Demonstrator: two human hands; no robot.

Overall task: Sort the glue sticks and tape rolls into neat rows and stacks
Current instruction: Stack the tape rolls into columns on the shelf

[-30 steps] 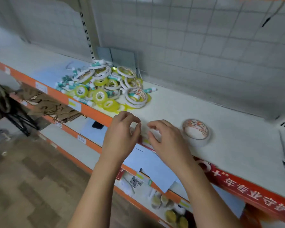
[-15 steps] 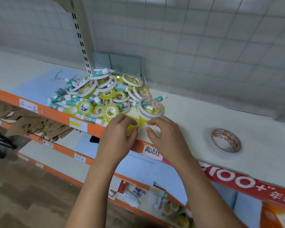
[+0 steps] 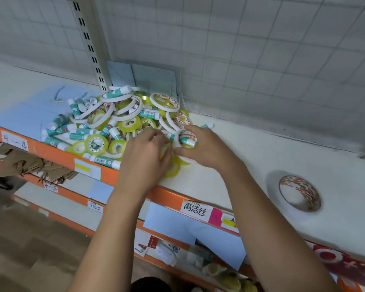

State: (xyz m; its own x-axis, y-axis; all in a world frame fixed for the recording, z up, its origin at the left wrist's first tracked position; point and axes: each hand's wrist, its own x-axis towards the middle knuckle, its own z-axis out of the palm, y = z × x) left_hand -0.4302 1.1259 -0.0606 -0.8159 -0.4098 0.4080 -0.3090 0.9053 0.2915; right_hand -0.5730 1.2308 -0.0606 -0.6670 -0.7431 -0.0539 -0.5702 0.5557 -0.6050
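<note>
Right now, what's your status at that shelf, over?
Right hand grips white tape roll at edge of pile. Left hand beside it, grip unclear. Pile unsorted; one patterned roll apart.

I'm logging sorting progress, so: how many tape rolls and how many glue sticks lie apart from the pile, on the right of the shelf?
Tape rolls: 1, the patterned tape roll; anything under it is hidden.
Glue sticks: 0.
Total: 1.
Everything else sits in the pile, where the right hand grips a white tape roll.

My only view, the head camera, sits close above the shelf (image 3: 251, 157), looking forward and down at the tape pile (image 3: 122, 123).
</note>
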